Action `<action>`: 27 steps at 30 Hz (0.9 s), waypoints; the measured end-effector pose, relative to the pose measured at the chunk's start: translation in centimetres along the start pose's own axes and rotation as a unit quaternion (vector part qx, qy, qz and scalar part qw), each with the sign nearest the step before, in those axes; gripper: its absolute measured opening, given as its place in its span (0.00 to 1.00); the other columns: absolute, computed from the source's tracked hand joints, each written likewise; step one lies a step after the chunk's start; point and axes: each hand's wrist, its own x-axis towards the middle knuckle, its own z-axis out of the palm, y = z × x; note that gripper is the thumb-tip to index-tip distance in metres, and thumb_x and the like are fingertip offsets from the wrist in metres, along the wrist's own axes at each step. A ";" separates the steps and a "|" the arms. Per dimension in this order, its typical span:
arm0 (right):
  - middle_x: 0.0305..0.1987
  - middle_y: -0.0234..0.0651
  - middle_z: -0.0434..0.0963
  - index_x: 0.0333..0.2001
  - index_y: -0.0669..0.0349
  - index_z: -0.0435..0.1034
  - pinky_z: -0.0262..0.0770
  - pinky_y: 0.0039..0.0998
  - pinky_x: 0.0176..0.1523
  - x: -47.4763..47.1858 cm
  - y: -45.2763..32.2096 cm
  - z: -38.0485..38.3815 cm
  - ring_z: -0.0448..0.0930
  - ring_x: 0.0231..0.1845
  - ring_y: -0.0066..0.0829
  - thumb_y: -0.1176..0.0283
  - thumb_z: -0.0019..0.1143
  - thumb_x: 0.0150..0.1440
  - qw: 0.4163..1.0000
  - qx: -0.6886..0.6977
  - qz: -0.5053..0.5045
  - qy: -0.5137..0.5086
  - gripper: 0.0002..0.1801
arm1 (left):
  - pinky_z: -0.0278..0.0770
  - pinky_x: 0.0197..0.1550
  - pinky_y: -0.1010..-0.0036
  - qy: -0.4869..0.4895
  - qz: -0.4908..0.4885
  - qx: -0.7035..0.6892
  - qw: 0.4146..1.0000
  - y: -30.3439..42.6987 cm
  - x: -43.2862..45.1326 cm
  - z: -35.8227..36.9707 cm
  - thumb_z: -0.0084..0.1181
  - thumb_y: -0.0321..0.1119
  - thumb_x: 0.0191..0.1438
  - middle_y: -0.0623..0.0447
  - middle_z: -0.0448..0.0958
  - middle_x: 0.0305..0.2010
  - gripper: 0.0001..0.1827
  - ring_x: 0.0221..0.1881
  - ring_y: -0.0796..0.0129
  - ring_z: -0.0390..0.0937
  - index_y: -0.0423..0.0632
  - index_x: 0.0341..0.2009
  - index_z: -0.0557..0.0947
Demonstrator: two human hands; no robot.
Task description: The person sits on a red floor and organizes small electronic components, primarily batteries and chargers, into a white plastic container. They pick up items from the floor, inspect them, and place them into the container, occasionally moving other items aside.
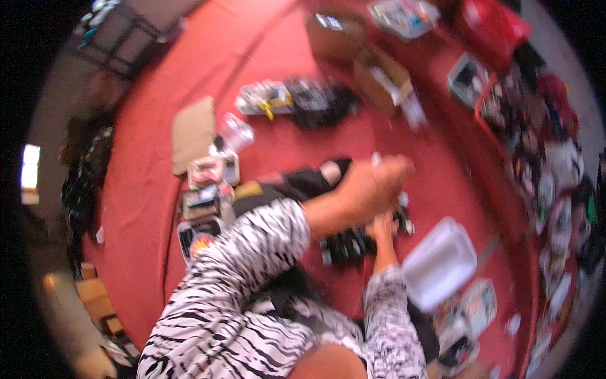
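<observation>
My left hand (369, 192) reaches across in front of me, blurred, with its fingers pointing to the upper right. A small white bit (376, 158) shows at its edge; whether the hand holds it cannot be told. Lower down, my right hand (381, 226) is beside a group of small black items (348, 244) on the red cloth (293, 144). Small dark and light pieces (403, 222) lie just right of that hand, and its fingers are partly hidden behind the left hand. An unfilled white plastic tray (440, 265) rests tilted to the right of my right forearm.
Cardboard (193, 135) and several filled containers (207, 171) are at the left. Beyond lie a clear bag with yellow (265, 98) and a black plastic bag (317, 102). An open cardboard box (383, 78) stands at upper right. Mixed goods (549, 161) line the right edge.
</observation>
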 end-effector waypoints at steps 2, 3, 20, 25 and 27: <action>0.52 0.44 0.61 0.54 0.58 0.50 0.54 0.48 0.55 -1.0 0.7 3.2 0.63 0.54 0.37 0.63 0.65 0.31 0.998 -0.036 -0.032 0.044 0.46 | 0.71 0.26 0.64 0.007 0.008 0.004 1.000 0.3 -0.3 0.2 0.48 0.27 0.41 0.46 0.73 0.26 0.14 0.27 0.52 0.74 0.47 0.38 0.71; 0.47 0.42 0.63 0.53 0.57 0.50 0.56 0.48 0.52 -1.3 1.5 5.5 0.65 0.50 0.39 0.64 0.65 0.31 0.996 -0.030 -0.005 0.087 0.45 | 0.71 0.26 0.64 -0.005 0.005 -0.021 1.000 0.5 -0.5 0.4 0.47 0.26 0.41 0.45 0.73 0.26 0.14 0.27 0.52 0.74 0.46 0.38 0.71; 0.48 0.45 0.66 0.47 0.63 0.55 0.64 0.38 0.51 -1.5 3.9 3.7 0.63 0.52 0.44 0.61 0.71 0.22 0.997 0.074 0.033 0.008 0.47 | 0.68 0.24 0.63 -0.056 0.021 -0.009 0.998 1.0 -0.9 0.4 0.49 0.27 0.39 0.48 0.72 0.21 0.13 0.26 0.53 0.72 0.46 0.34 0.70; 0.44 0.44 0.68 0.43 0.63 0.58 0.64 0.37 0.50 -2.8 2.0 2.0 0.66 0.49 0.41 0.59 0.70 0.24 0.998 0.023 0.052 0.013 0.42 | 0.67 0.23 0.62 -0.050 0.024 -0.040 0.998 0.9 -1.3 0.6 0.48 0.26 0.39 0.47 0.72 0.20 0.11 0.24 0.53 0.72 0.46 0.32 0.70; 0.42 0.43 0.69 0.41 0.62 0.60 0.66 0.36 0.49 -3.7 1.0 1.6 0.67 0.48 0.40 0.59 0.69 0.26 0.998 -0.006 0.053 0.029 0.38 | 0.67 0.23 0.61 -0.042 0.027 -0.045 0.998 0.6 -1.5 0.9 0.48 0.26 0.40 0.47 0.70 0.19 0.11 0.24 0.51 0.71 0.46 0.32 0.69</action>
